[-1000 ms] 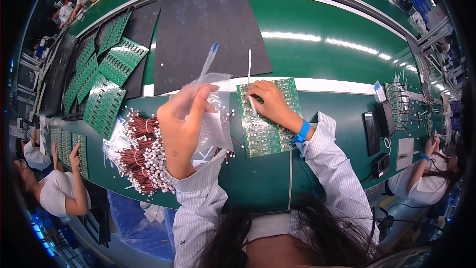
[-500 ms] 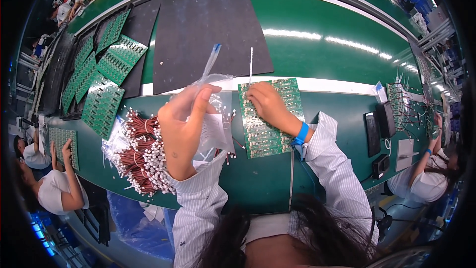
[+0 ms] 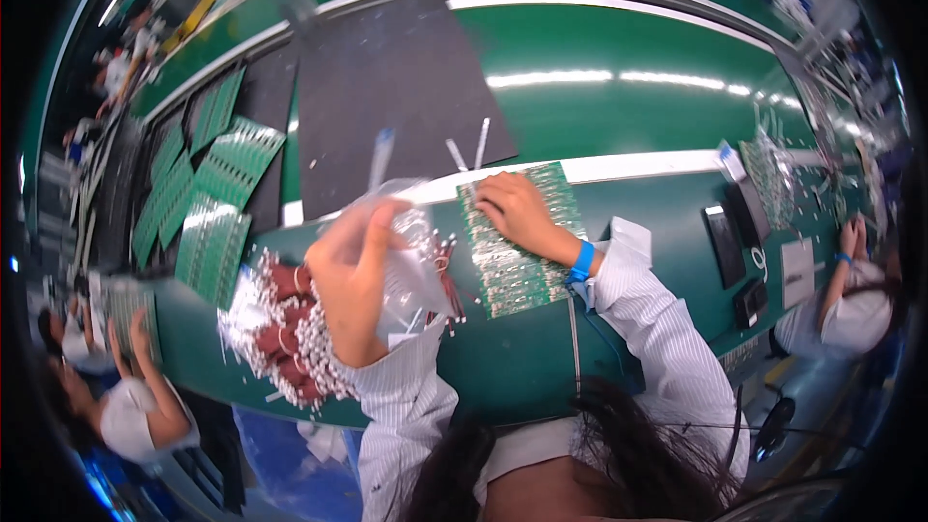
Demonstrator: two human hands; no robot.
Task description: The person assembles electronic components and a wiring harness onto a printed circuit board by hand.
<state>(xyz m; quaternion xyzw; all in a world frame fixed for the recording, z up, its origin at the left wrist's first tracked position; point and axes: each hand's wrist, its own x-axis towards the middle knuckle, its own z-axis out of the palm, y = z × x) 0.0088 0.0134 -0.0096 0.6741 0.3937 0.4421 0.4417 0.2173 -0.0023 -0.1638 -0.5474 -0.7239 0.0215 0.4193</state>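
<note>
A worker at a green assembly bench [image 3: 619, 126] is midway through loading a green circuit board [image 3: 517, 246], which lies flat just in front of the person, slightly right of centre, its far edge against a pale strip running across the bench. The right hand [image 3: 512, 208], blue wristband [image 3: 581, 261] at the wrist, rests fingers-down on the far left part of the board, curled as if pressing or seating a small part; whether anything is pinched under the fingertips cannot be told. The left hand [image 3: 353, 275] is raised just left of the board, closed around a clear plastic bag [image 3: 411, 261] that appears to hold small leaded components. The step in hand looks like placing parts from the bag into the board, row by row; the next move likely calls for a fresh part drawn from the bag and a careful line-up over open holes farther along the board. Room is tight on the left, where a heap of red-and-white bundled components [image 3: 280, 324] crowds the near edge of the bench, with stacks of bare green boards [image 3: 217, 193] beyond it. A dark mat [image 3: 387, 87] lies on the far side, two white strips [image 3: 469, 150] at its near edge. To the right the bench runs open until small black devices [image 3: 725, 232]; co-workers sit at both far ends.
</note>
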